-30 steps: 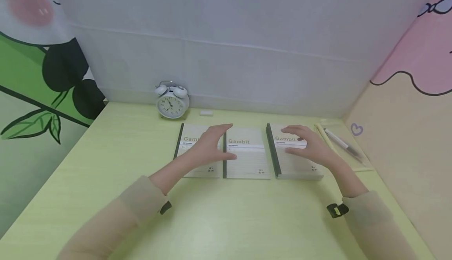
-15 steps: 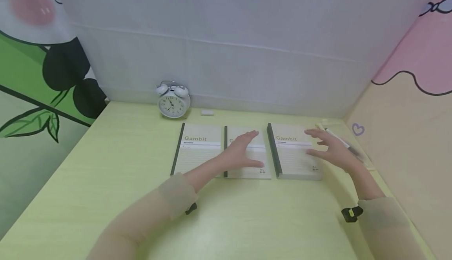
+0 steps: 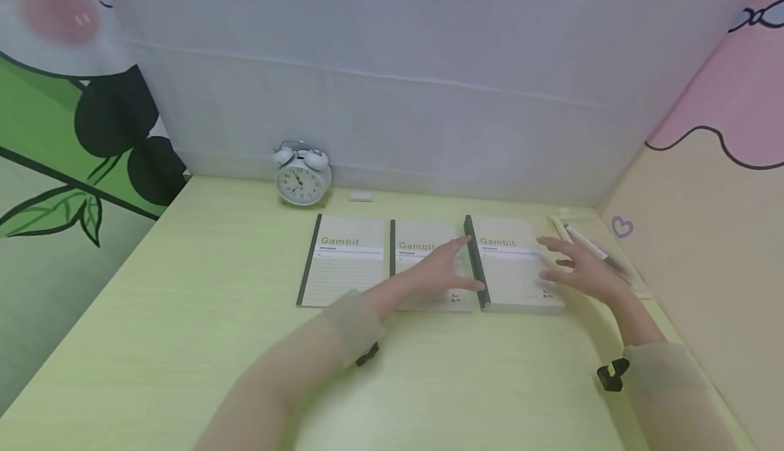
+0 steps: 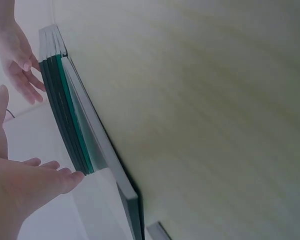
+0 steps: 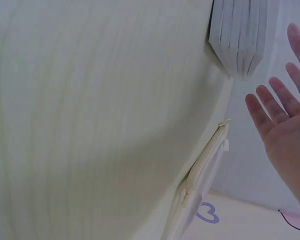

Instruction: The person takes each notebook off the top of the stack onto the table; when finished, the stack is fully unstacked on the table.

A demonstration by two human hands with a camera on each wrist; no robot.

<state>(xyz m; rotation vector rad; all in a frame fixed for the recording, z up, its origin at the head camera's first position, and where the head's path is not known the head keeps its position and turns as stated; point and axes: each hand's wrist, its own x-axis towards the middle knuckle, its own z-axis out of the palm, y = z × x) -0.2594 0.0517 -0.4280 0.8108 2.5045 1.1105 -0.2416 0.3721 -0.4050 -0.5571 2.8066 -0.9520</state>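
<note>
A stack of several Gambit notebooks (image 3: pixel 508 284) with dark spines lies at the right of a row on the table. My left hand (image 3: pixel 436 274) reaches over the middle notebook (image 3: pixel 419 232), its fingertips and thumb right at the stack's spine side. On the stack's other side is my right hand (image 3: pixel 584 271), fingers spread and thumb apart, close to the right edge. Another single notebook (image 3: pixel 343 281) lies at the left. In the left wrist view, the fingers of my left hand (image 4: pixel 30 187) are extended beside the dark spines (image 4: pixel 65 115). The right wrist view shows the stack's page edges (image 5: pixel 240 37) near straight fingers.
A white twin-bell alarm clock (image 3: pixel 300 182) stands at the back, with a small white block (image 3: pixel 361 196) to its right. Right of the stack lies a clear pouch (image 3: pixel 631 281) with a pen (image 3: pixel 588 241). A wall sheet (image 3: pixel 392 124) rises behind the table.
My left hand has moved right, from over the left and middle notebooks to the stack's spine. My right hand has shifted right, from over the stack to its right edge.
</note>
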